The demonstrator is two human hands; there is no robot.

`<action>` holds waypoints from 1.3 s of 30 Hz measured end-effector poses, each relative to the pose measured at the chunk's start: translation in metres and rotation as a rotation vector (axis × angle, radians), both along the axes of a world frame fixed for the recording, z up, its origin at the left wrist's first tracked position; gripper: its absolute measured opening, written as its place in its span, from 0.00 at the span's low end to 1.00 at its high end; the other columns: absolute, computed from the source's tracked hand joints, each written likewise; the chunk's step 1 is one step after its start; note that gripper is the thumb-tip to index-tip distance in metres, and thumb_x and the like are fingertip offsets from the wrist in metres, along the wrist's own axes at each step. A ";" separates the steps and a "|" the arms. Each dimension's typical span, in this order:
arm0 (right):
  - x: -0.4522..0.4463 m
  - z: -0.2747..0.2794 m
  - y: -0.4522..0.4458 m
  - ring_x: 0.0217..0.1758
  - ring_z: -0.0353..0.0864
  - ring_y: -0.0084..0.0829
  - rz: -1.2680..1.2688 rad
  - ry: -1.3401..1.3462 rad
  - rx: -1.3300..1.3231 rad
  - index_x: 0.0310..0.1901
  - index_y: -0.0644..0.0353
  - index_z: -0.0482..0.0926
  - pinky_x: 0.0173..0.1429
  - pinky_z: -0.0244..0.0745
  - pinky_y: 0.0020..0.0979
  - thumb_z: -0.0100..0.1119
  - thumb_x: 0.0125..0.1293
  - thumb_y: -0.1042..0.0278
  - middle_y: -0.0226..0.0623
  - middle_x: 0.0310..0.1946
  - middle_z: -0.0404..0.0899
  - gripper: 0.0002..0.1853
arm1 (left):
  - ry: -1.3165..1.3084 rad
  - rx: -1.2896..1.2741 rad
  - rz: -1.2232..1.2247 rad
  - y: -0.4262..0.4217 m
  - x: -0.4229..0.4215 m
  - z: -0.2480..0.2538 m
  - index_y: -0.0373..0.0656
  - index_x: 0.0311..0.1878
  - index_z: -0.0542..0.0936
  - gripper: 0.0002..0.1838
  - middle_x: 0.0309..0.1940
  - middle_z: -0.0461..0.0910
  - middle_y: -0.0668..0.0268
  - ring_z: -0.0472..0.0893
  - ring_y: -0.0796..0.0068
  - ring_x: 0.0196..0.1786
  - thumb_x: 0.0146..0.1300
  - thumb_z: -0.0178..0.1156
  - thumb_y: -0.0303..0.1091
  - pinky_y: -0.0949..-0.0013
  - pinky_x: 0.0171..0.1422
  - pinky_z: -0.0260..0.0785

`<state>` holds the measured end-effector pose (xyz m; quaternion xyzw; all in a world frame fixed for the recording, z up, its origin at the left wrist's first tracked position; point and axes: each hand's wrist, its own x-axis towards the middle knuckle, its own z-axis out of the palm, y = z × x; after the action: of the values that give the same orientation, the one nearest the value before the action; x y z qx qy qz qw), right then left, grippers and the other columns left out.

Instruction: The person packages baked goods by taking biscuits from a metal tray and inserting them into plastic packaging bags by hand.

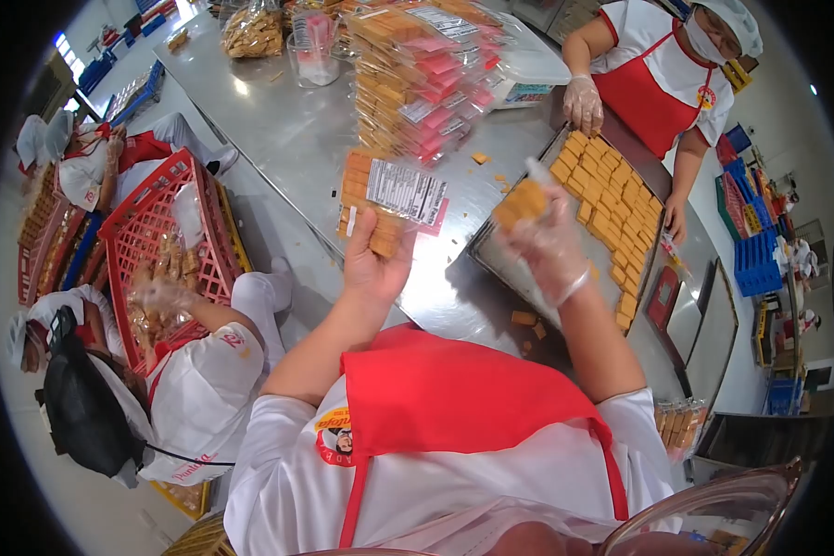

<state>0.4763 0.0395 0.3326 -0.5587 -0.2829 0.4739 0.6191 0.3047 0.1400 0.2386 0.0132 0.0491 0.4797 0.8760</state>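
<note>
My left hand (380,259) grips a clear packet of golden-brown biscuits (357,185) from below. A white nutrition label (404,190) covers part of the packet, and a pink piece shows at its edge. In a clear plastic glove, my right hand (551,241) is closed around a few golden biscuits (519,206), held above the near-left part of a metal tray (500,250). Rows of rectangular biscuits (612,190) cover the tray's far and right side. Just beyond my left hand rises a tall stack of filled packets (417,83) with labels and pink pieces.
Across the tray stands a co-worker (658,74), one gloved hand at its far edge. A white tub (528,65) and a clear cup (313,56) flank the packet stack. Crumbs lie on the metal table (259,120). At left, another worker reaches into a red crate (157,208).
</note>
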 end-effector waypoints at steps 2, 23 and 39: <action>-0.018 -0.015 -0.011 0.30 0.75 0.28 0.198 0.042 0.062 0.53 0.51 0.53 0.31 0.71 0.25 0.56 0.50 0.79 0.42 0.36 0.72 0.30 | 0.028 0.036 -0.003 -0.004 0.001 0.015 0.46 0.54 0.65 0.24 0.48 0.72 0.65 0.70 0.67 0.53 0.53 0.59 0.31 0.62 0.60 0.62; -0.042 -0.023 -0.001 0.34 0.74 0.24 0.001 -0.015 0.299 0.55 0.55 0.61 0.30 0.71 0.21 0.49 0.60 0.77 0.37 0.46 0.71 0.21 | 0.118 0.225 -0.063 -0.033 0.009 0.029 0.45 0.55 0.64 0.21 0.49 0.71 0.66 0.71 0.70 0.52 0.57 0.54 0.32 0.65 0.55 0.65; -0.027 -0.032 0.011 0.51 0.68 0.34 -0.063 -0.848 0.420 0.55 0.54 0.65 0.54 0.65 0.30 0.69 0.43 0.72 0.36 0.49 0.66 0.35 | 0.051 0.243 -0.144 -0.047 0.017 0.027 0.46 0.57 0.61 0.25 0.51 0.69 0.66 0.70 0.70 0.54 0.56 0.56 0.30 0.66 0.59 0.63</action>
<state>0.4489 0.0505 0.3003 -0.5737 -0.5836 0.1176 0.5626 0.3218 0.0930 0.2660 0.1348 0.0117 0.4176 0.8985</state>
